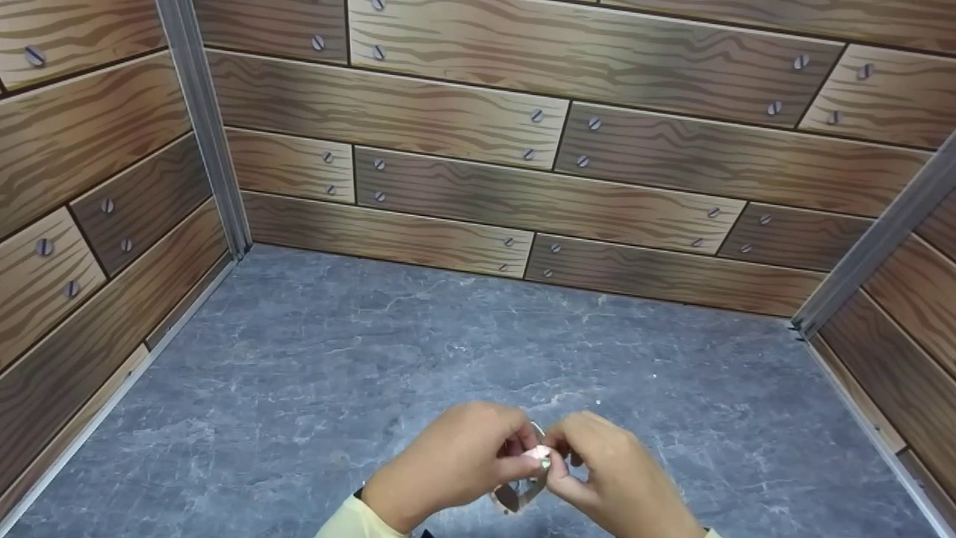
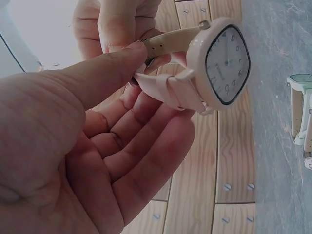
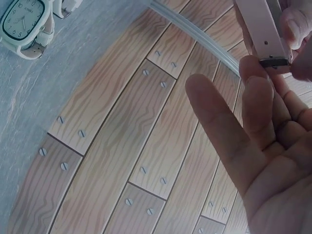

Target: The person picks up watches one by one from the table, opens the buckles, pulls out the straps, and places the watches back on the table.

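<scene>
A pale pink wristwatch [image 2: 199, 63] with a squarish white dial hangs between the hands, its strap ends brought together in a loop. The left hand [image 1: 463, 456] pinches the strap between thumb and fingers near the buckle. Against the same spot, the right hand [image 1: 609, 467] holds the strap end with curled fingertips. In the right wrist view the strap [image 3: 263, 27] shows a small hole, and a dark metal buckle [image 3: 274, 62] lies at the right hand's fingertips. From the head view the fingers hide much of the watch.
On the grey marbled tabletop [image 1: 358, 359] lies a pale greenish watch [image 3: 22, 24], with part of another pale watch [image 3: 67, 7] beside it. Wood-patterned panels [image 1: 448, 97] with metal corner strips [image 1: 209, 127] wall the tabletop at the back and both sides.
</scene>
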